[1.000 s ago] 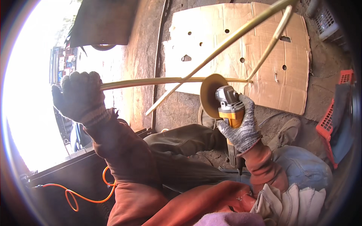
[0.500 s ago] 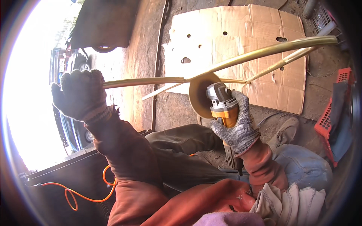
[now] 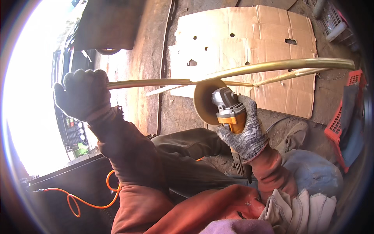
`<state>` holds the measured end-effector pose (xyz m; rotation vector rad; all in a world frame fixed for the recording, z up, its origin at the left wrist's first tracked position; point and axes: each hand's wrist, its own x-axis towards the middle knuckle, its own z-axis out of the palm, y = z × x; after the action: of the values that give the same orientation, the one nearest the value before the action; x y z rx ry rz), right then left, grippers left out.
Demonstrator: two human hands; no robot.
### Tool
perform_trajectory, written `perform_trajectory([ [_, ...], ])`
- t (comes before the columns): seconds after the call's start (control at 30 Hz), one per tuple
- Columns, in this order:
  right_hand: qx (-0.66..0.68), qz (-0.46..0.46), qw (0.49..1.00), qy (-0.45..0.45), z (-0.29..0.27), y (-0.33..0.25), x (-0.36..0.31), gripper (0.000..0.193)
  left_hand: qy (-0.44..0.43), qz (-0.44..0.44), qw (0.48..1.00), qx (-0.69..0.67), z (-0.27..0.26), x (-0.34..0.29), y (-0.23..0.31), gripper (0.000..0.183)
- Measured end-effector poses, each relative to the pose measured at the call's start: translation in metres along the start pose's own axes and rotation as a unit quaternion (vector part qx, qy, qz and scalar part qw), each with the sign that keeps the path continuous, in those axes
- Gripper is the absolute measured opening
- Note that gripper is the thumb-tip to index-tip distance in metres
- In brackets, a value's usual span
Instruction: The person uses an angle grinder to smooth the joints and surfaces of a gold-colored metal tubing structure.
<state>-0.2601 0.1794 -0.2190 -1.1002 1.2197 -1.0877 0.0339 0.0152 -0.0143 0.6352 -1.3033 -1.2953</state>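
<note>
Left fingers (image 3: 89, 79) clasp a golden rod (image 3: 144, 83), right fingers (image 3: 249, 104) a grinder (image 3: 232, 117); dark cloth (image 3: 349, 106) drapes a red crate (image 3: 335, 124).

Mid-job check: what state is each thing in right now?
Left hand: gloved, closed on the frame.
Right hand: gloved, closed on the angle grinder.
Frame: bent, gold-coloured, bars crossing.
Angle grinder: held; disc close to the frame, spin and contact unclear.
Cardboard: lying flat, with holes.
Orange hose: loosely looped.
Red crate: partly covered by dark cloth.
</note>
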Motion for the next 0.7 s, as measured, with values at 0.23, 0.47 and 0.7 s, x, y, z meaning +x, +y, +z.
perform_trajectory([
  [0.23,0.053,0.008,0.998,0.027,0.005,0.016,0.004,0.074,0.084,-0.004,0.995,0.048,-0.002,-0.001,0.01,0.048],
  [0.47,0.13,0.073,0.987,0.065,0.009,0.048,0.006,0.074,0.058,-0.025,0.998,-0.024,-0.014,-0.004,0.013,0.048],
  [0.7,0.066,-0.041,0.996,0.036,0.014,0.011,0.0,0.073,0.033,-0.029,0.999,0.013,-0.005,-0.003,0.01,0.047],
])
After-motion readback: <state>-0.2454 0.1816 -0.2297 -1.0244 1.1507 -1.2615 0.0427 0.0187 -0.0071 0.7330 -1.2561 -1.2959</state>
